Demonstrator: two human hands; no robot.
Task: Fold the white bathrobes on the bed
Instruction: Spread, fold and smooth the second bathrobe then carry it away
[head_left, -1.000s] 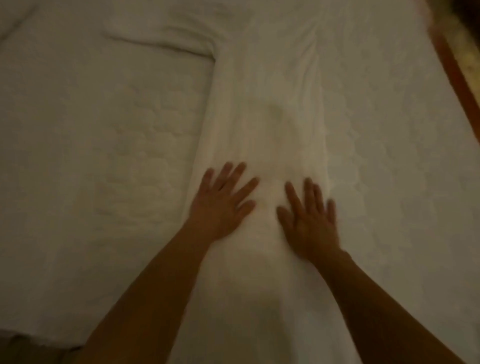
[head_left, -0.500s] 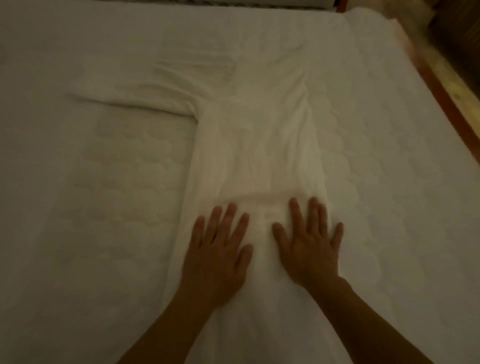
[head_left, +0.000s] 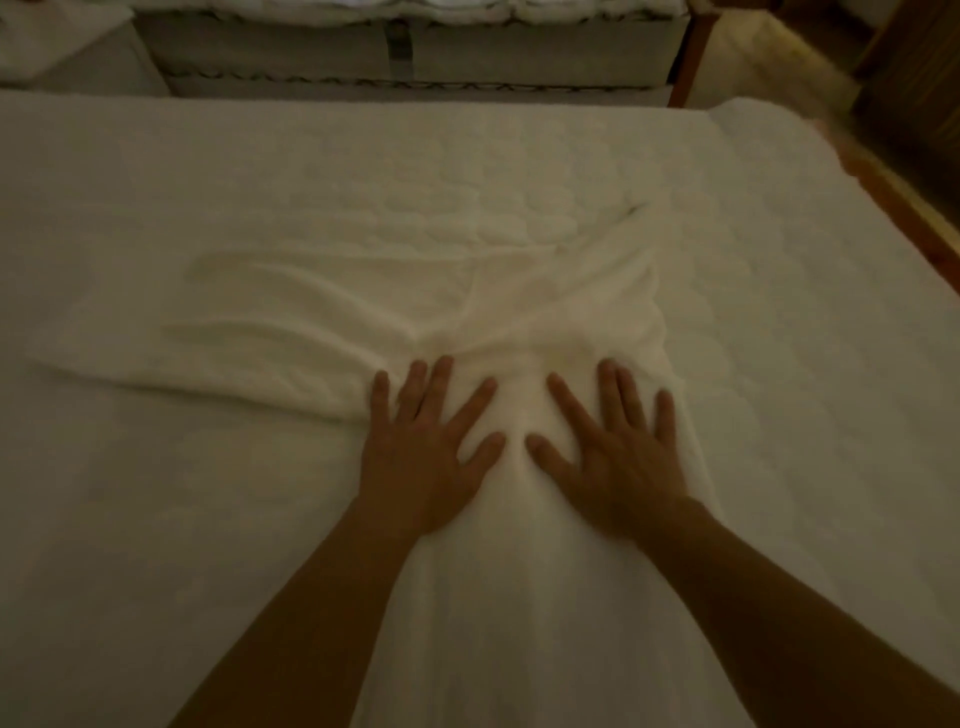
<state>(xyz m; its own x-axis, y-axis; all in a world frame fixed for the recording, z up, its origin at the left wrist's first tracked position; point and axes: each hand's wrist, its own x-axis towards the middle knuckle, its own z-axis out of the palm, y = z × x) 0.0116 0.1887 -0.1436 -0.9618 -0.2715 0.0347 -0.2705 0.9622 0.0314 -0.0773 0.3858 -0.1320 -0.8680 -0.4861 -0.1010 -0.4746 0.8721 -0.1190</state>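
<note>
The white bathrobe (head_left: 519, 597) is lying flat on the bed (head_left: 182, 519). It is making a long strip that is running under both hands and on past the fingertips. The left hand (head_left: 426, 452) is pressing flat on the bathrobe, and its fingers (head_left: 441, 384) are spreading wide and straight. The right hand (head_left: 618, 457) is pressing flat just beside it. Its fingers (head_left: 613, 389) are wide and straight too, and they are holding nothing. The two thumbs are pointing at each other, near but not touching, with a little bump of cloth between them. Just past the fingertips the cloth is bunching into wrinkles. One sleeve (head_left: 208, 332) is sticking out to the left of the left fingers, flat on the bed. Far past the fingertips another mattress (head_left: 519, 57) is sitting behind the bed. Well apart from the right fingers, on their right, a wooden edge (head_left: 904, 213) is showing.
</note>
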